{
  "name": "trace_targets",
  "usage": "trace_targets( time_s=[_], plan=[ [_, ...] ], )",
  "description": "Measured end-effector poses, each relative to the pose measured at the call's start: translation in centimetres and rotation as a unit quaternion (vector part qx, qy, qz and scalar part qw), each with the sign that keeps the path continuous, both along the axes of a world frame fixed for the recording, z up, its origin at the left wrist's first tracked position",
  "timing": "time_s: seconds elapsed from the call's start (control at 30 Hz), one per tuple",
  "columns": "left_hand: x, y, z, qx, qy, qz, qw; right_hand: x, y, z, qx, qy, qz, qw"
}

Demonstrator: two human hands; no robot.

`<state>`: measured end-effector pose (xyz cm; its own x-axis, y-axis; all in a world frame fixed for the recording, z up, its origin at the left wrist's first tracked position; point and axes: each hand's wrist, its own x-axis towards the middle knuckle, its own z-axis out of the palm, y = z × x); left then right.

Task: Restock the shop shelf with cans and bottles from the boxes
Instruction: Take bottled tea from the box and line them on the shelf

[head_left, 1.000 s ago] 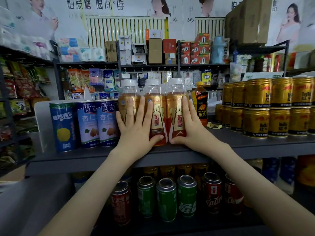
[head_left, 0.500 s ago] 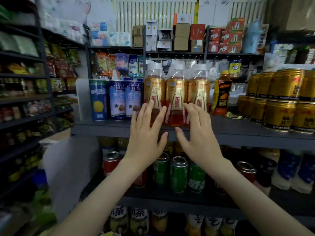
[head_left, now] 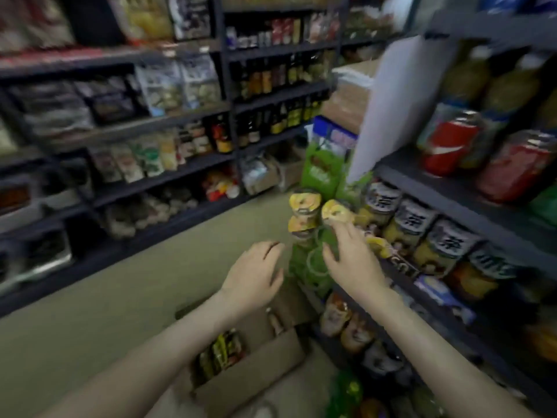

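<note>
Three green bottles with yellow caps [head_left: 303, 203] stand bunched together at the near end of the dark metal shop shelf [head_left: 428, 188], just above an open brown cardboard box [head_left: 256, 369] on the floor that holds more bottles, too blurred to count. The right hand [head_left: 352, 262] lies against the green bottles with fingers stretched toward one cap; whether it grips cannot be told. The left hand [head_left: 256, 277] hovers beside them, fingers loosely curled and holding nothing. Four dark-labelled bottles [head_left: 414, 217] line the shelf behind the right hand, and two red cans [head_left: 446, 143] sit a tier higher.
</note>
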<state>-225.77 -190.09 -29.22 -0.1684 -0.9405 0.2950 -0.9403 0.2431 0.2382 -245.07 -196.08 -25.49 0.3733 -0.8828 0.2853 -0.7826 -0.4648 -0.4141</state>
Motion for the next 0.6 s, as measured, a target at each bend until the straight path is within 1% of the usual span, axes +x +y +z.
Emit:
trace_targets(
  time_s=[0.1,0.17,0.23,0.3,0.4,0.5,0.6],
  plan=[
    [6.9,3.0,-5.3,0.095,0.015,0.098,0.991,6.3,-0.3,-5.6,0.077,0.0,0.046,0.996],
    [10.7,4.5,-9.1,0.141,0.027,0.159,0.977,10.0,-0.7,-9.7,0.12,0.006,0.068,0.99],
    [14.1,5.4,-12.9,0.189,0.047,0.198,0.961,13.4,-1.2,-14.1,0.166,0.026,0.083,0.982],
    [17.2,5.5,-16.8,0.234,0.065,0.22,0.945,16.5,-2.2,-18.7,0.215,0.056,0.095,0.97],
    [21.9,3.9,-22.9,0.281,0.055,0.243,0.927,20.5,-4.5,-26.2,0.272,0.091,0.093,0.953],
    [25.3,1.5,-29.6,0.314,0.021,0.241,0.918,23.1,-7.2,-34.6,0.321,0.114,0.06,0.938],
    [27.2,-1.2,-37.7,0.331,0.027,0.22,0.917,23.9,-9.4,-44.1,0.354,0.145,0.006,0.924]
  ],
)
